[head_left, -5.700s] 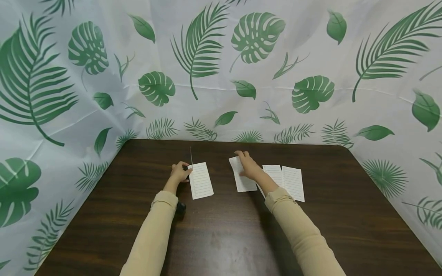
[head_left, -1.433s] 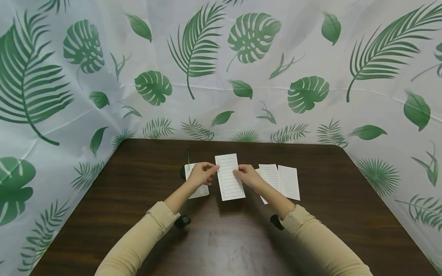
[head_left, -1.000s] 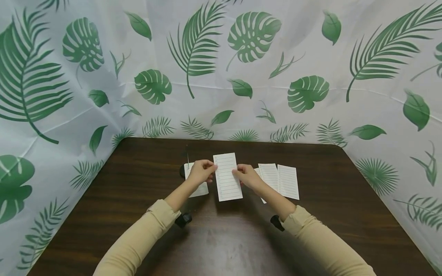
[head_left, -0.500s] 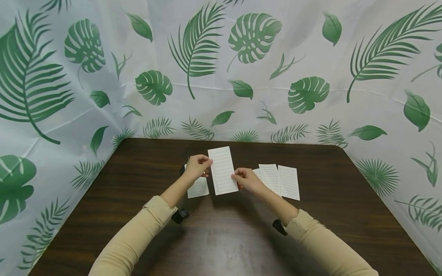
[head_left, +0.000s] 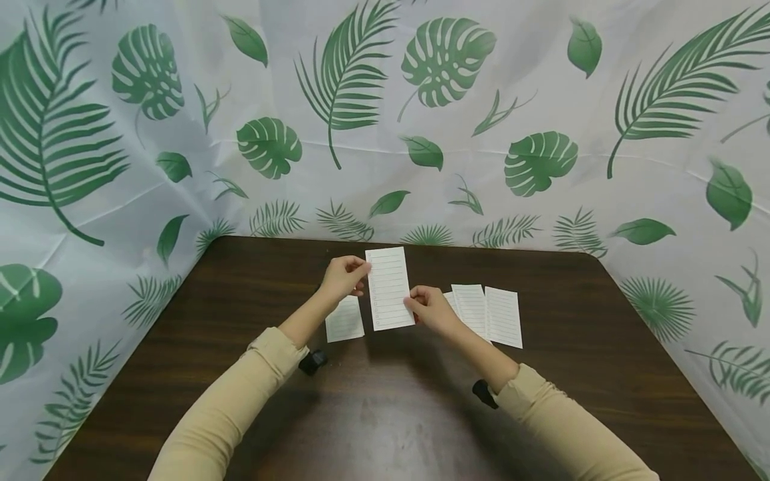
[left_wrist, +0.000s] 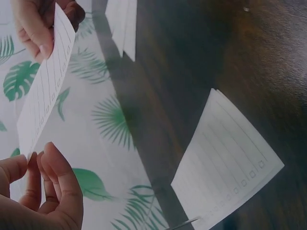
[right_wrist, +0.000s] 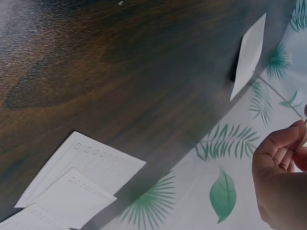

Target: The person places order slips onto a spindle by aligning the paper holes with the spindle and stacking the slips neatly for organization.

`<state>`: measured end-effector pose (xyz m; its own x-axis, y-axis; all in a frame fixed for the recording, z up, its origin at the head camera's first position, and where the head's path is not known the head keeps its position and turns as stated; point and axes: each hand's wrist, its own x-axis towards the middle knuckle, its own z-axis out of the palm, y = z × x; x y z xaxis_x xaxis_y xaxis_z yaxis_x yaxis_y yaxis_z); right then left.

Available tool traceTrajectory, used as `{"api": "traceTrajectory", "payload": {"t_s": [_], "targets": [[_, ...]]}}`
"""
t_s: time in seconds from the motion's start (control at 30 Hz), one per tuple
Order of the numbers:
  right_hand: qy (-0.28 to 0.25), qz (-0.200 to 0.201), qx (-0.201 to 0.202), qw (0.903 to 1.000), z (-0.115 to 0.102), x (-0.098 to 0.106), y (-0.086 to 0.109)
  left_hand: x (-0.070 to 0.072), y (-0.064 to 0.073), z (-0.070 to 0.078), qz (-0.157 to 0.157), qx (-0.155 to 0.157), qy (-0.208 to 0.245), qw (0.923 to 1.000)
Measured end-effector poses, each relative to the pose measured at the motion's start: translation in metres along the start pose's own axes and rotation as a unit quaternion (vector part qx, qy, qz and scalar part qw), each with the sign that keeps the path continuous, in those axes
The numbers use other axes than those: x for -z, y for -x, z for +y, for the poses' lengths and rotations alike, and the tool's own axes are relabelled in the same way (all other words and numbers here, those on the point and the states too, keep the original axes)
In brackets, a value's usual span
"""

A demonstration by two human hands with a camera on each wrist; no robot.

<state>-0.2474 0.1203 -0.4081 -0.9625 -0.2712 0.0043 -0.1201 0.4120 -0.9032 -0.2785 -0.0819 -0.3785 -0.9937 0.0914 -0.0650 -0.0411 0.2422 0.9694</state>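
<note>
A white lined sheet of checklist paper (head_left: 388,288) is held up over the far part of the table. My left hand (head_left: 343,280) pinches its left edge near the top, between thumb and fingers. Lower down, my right hand (head_left: 433,310) pinches the right edge. Below my left hand lies a small stack of similar sheets (head_left: 345,321). From that stack's edge rises a thin metal rod (right_wrist: 278,94), with a dark base (right_wrist: 233,74) showing under the paper in the right wrist view. In the head view my left hand hides most of this.
Several more lined sheets (head_left: 504,317) lie overlapping to the right, partly behind my right hand. The dark wooden table (head_left: 385,414) ends at a white curtain (head_left: 361,187) printed with green leaves. Black wrist straps (head_left: 313,362) sit at both cuffs.
Earlier my right hand was on the sheet lying on the table, my left hand at the dark base. Now both hold the sheet raised; over the last second it has moved slightly farther away.
</note>
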Motion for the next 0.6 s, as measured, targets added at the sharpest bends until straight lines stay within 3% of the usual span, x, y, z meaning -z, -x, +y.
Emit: {"api": "traceTrajectory", "payload": {"t_s": [0.37, 0.6], "targets": [[-0.021, -0.006, -0.006, 0.9997, -0.015, -0.002, 0.0, 0.007, -0.002, 0.01, 0.012, 0.01, 0.025, 0.9995], [-0.079, -0.039, -0.007, 0.9961, -0.022, -0.008, -0.001, 0.018, -0.006, 0.021, 0.032, 0.027, 0.033, 0.9986]]}}
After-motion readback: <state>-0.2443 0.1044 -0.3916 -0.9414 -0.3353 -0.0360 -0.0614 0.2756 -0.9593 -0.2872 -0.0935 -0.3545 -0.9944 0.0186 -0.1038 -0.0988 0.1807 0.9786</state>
